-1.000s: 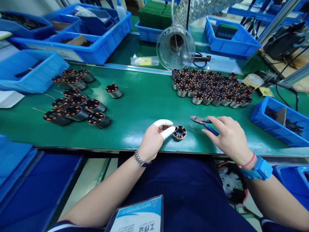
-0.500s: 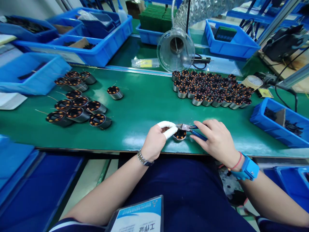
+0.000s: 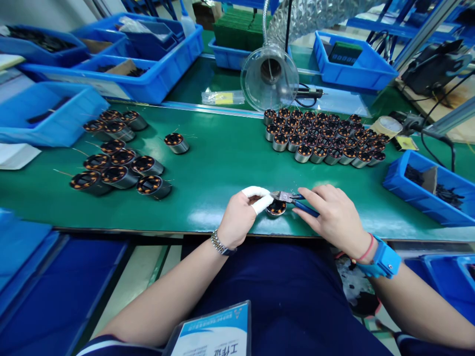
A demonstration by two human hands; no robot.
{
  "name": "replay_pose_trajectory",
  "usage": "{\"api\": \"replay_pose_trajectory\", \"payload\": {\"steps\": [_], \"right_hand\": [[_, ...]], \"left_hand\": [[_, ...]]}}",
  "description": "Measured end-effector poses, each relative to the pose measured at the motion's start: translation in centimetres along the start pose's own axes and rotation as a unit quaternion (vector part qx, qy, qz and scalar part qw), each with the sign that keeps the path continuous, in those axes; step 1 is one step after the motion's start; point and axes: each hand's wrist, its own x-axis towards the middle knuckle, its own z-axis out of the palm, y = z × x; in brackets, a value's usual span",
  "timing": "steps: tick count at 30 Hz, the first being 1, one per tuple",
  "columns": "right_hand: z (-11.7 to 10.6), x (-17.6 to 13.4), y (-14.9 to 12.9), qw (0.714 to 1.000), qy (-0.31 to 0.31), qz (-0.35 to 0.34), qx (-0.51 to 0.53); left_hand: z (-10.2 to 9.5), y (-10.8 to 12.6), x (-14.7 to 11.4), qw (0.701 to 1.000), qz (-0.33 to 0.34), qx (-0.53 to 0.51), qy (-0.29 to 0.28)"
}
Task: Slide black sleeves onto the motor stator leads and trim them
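My right hand (image 3: 332, 215) is closed around the blue handles of a pair of wire cutters (image 3: 285, 197), whose jaws point left. White finger cots cover the thumb and forefinger of my left hand (image 3: 243, 210), which are pinched together at the jaw tips; whatever they hold is too small to make out. Just below the jaws, a motor stator (image 3: 276, 208) with copper windings and a metal rim stands upright on the green bench, partly hidden by the cutters and my left fingers.
Several stators with loose wire ends (image 3: 120, 177) stand at left, and a lone stator (image 3: 176, 143) sits apart from them. Closely packed stators (image 3: 326, 132) fill the back right. A clear extraction hood (image 3: 269, 79) hangs behind. Blue bins (image 3: 432, 188) line both sides.
Both hands, the cutters and the stator stay in nearly the same places. Only a very slight shift of the right wrist and of the camera's view shows.
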Motion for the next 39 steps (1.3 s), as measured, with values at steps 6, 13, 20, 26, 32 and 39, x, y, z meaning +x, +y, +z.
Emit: {"api": "replay_pose_trajectory", "payload": {"steps": [6, 13, 20, 26, 32, 39], "right_hand": [[0.2, -0.1, -0.2, 1.000, 0.000, -0.005, 0.012], [0.2, -1.1, 1.5, 0.998, 0.037, 0.047, 0.030], [-0.2, -2.4, 4.1, 0.993, -0.078, 0.041, -0.074], [0.5, -4.0, 5.9, 0.993, -0.072, 0.069, -0.066], [1.6, -5.3, 7.7, 0.991, -0.071, 0.105, -0.048], [2.5, -5.8, 8.0, 0.991, -0.061, 0.117, -0.020]], "left_hand": [[0.1, -0.2, 0.0, 1.000, 0.009, 0.002, -0.003], [-1.1, -0.5, -0.5, 0.976, 0.069, 0.200, -0.051], [-0.7, -1.8, -0.1, 0.889, 0.173, 0.416, -0.084], [-1.6, -1.0, -0.3, 0.747, 0.472, 0.467, 0.007], [-3.2, 0.6, -0.4, 0.603, 0.628, 0.490, 0.033], [-2.9, 0.8, -0.4, 0.610, 0.626, 0.485, 0.028]]}}
